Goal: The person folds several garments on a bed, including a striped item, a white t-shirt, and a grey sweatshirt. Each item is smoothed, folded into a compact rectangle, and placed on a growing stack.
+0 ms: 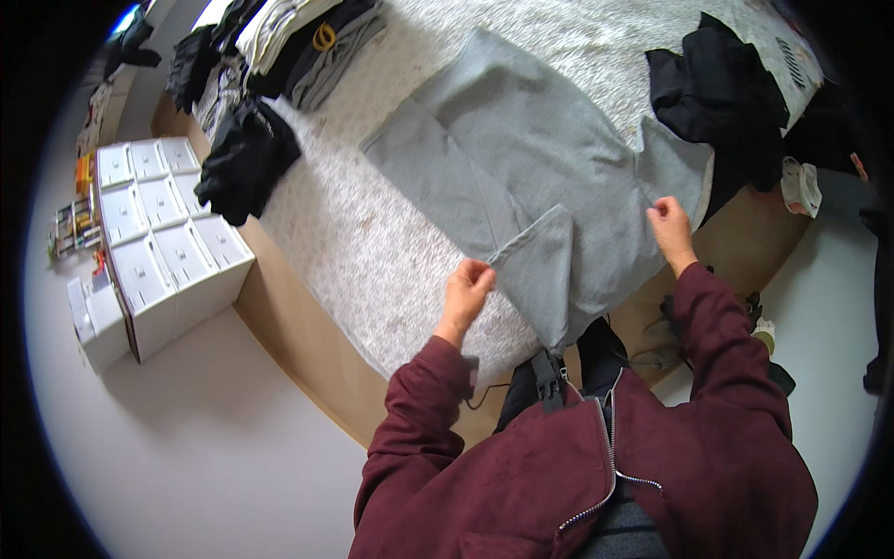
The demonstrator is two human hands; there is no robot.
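A light grey fabric garment [531,133] lies spread over a white plush cover, its near end hanging over the edge close to my body. One side is folded inward, and a flap near my left hand is turned back into a triangle. My left hand [466,290] pinches the corner of that flap between thumb and fingers. On the other side my right hand [672,229] grips the garment near a raised, creased part. The fingertips of the right hand are partly hidden in the cloth.
The white plush cover [335,209] reaches far back. Folded clothes [286,35] are stacked at the far left, with a black garment [248,157] nearer. Another black garment [719,91] lies at right. White drawer units [160,216] stand left, beside wooden flooring [279,307].
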